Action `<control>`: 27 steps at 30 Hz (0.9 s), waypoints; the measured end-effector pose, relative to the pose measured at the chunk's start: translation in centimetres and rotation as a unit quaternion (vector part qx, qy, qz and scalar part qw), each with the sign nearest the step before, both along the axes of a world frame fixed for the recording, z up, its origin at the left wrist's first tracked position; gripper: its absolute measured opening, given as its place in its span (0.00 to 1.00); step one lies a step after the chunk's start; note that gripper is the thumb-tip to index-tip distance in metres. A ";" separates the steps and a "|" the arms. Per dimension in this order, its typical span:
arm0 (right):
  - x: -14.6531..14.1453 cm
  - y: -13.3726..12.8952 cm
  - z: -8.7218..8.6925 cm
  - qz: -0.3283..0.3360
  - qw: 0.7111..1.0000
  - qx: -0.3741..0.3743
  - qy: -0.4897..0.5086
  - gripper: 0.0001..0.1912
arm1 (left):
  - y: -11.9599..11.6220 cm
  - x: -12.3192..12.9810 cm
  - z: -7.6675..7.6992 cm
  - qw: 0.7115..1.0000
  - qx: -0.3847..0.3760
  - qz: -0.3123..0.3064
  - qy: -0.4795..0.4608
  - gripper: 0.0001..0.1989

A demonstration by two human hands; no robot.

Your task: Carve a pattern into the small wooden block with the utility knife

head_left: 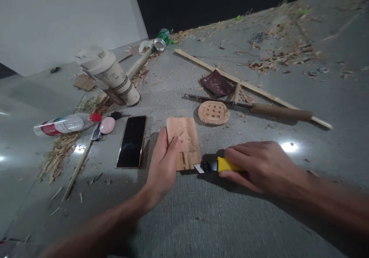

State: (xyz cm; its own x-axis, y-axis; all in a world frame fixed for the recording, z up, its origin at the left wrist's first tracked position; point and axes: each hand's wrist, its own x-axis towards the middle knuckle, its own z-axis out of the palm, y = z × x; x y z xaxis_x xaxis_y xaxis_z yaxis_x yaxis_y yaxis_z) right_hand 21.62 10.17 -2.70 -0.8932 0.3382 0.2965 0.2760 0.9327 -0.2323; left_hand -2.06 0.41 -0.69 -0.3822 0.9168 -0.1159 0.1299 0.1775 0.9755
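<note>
Low over the grey table, my left hand (164,160) grips a flat, pale wooden block (186,137) by its left side, thumb on top. The block's face carries carved notches toward the near end. Wrapped in my right hand (259,164) is a yellow utility knife (227,165), its blade pointing left. The blade tip meets or nearly meets the block's near right corner; I cannot tell if it cuts in. Just beyond the block lies an oval wooden piece (213,113) with several square holes.
A phone (132,142) lies left of my left hand. Farther left are a plastic bottle (67,124), keys with a pink fob (107,125) and stacked paper cups (115,77). Behind the oval piece are a long-handled tool (279,112), dark sandpaper (216,83), a wooden strip (201,63) and shavings.
</note>
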 end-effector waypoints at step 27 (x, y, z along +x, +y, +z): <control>-0.7 -1.0 0.2 -0.034 0.998 0.043 0.000 0.24 | 0.0 -0.3 -0.8 0.999 0.018 -0.024 0.027 0.13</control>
State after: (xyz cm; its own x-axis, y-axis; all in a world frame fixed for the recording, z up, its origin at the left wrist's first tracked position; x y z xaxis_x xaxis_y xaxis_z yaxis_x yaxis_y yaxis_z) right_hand 20.95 9.16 -2.55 -0.8686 0.3717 0.3276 0.3401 0.9281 -0.1513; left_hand -2.33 0.43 -1.50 -0.3418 0.9377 -0.0624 0.1897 0.1339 0.9727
